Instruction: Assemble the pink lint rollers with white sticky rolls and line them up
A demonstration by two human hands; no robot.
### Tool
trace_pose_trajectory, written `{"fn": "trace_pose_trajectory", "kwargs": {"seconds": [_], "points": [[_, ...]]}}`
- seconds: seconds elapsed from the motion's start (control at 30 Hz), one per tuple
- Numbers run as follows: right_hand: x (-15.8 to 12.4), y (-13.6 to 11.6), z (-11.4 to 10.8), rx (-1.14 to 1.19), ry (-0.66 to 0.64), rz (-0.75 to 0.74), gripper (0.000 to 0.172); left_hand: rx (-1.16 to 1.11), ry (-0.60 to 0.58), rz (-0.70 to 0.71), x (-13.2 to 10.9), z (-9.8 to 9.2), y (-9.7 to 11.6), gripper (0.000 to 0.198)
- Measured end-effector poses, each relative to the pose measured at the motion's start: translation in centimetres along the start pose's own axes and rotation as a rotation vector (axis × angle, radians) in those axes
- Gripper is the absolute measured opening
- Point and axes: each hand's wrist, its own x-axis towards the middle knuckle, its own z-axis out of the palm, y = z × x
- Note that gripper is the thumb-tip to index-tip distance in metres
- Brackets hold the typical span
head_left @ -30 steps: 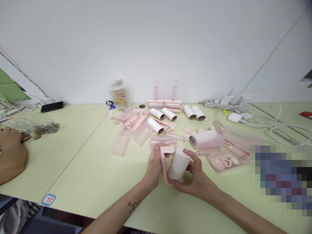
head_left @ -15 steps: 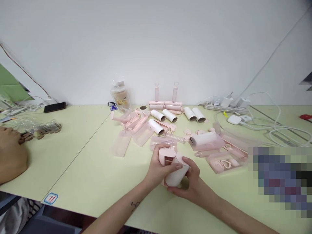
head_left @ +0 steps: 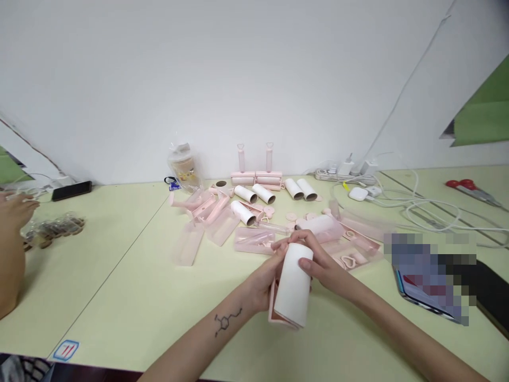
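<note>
My left hand (head_left: 263, 281) is closed around a pink plastic lint roller case (head_left: 273, 306), whose open side shows beneath a white sticky-paper roll (head_left: 293, 291). The roll stands tilted against the case, and I cannot tell whether it is seated in it. My right hand (head_left: 320, 261) grips the roll near its upper end, thumb on the paper and fingers behind. Just beyond my hands lie a translucent pink cover (head_left: 252, 241) and another white roll (head_left: 243, 213) with a brown cardboard core.
Two finished-looking pink rollers (head_left: 269, 178) stand by the wall. Further white rolls (head_left: 293, 189) and pink parts (head_left: 210, 207) spread across the table. A bagged cup (head_left: 185, 167), white cables (head_left: 433, 212), red-handled scissors (head_left: 467, 185) and phones (head_left: 425, 302) lie around. Another person's hand (head_left: 16, 212) is at left.
Both hands have turned the roll and case more upright, with the roll now facing me. My right hand has shifted to the upper end. The view has swung right.
</note>
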Motion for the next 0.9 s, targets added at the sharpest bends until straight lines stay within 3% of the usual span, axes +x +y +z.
{"fn": "trace_pose_trajectory", "kwargs": {"seconds": [0.1, 0.2, 0.4, 0.63, 0.9], "points": [[-0.1, 0.5, 0.6, 0.079, 0.009, 0.058, 0.043, -0.093, -0.029, -0.159, 0.5, -0.2, -0.5, 0.058], [-0.4, 0.5, 1.5, 0.135, 0.011, 0.067, 0.045, -0.117, -0.039, -0.227, 0.4, -0.5, -0.8, 0.058], [-0.9, -0.2, 2.4, 0.220, 0.012, 0.048, 0.050, -0.096, -0.070, -0.184, -0.8, -0.7, -1.0, 0.060], [-0.9, 0.4, 2.5, 0.408, -0.075, 0.120, 0.048, -0.025, -0.144, -0.291, -0.5, -1.2, -1.4, 0.061], [-1.3, -0.4, 2.6, 0.372, -0.140, 0.196, 0.050, -0.003, -0.219, -0.284, -0.3, -1.0, -1.7, 0.068]]}}
